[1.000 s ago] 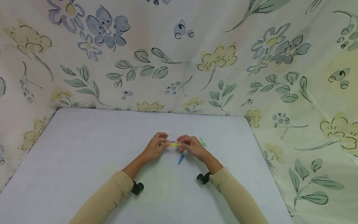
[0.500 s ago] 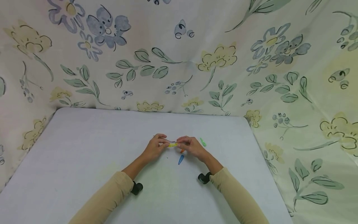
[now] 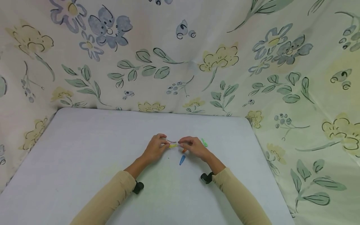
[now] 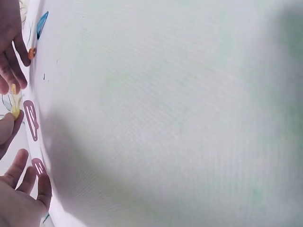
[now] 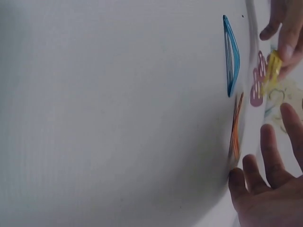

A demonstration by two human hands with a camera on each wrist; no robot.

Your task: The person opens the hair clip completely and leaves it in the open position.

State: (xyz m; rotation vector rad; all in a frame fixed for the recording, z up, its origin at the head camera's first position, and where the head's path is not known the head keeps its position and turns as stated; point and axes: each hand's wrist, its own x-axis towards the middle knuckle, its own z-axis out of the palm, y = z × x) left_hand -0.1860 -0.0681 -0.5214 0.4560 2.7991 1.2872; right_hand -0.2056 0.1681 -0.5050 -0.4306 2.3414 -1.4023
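Between thumb and finger, my left hand (image 3: 154, 148) pinches one end of a yellow hair clip (image 3: 172, 145). Just right of the clip's free end is my right hand (image 3: 195, 147), its fingers apart and nothing seen between them. In the left wrist view two mauve clips (image 4: 31, 120) lie near the left hand (image 4: 23, 201), one close to its fingertips. An orange clip (image 5: 236, 127) lies by the fingers of the right hand (image 5: 272, 189), with a blue clip (image 5: 232, 56) beyond it.
A green clip (image 3: 204, 142) lies on the white table (image 3: 84, 156), right of the right hand. Behind the table hangs a floral cloth (image 3: 174, 62). Black wrist cameras (image 3: 138, 187) stick out from both sleeves.
The right fingers have come off the yellow clip, which stays in the left hand and now tilts slightly. Both hands have otherwise barely moved.
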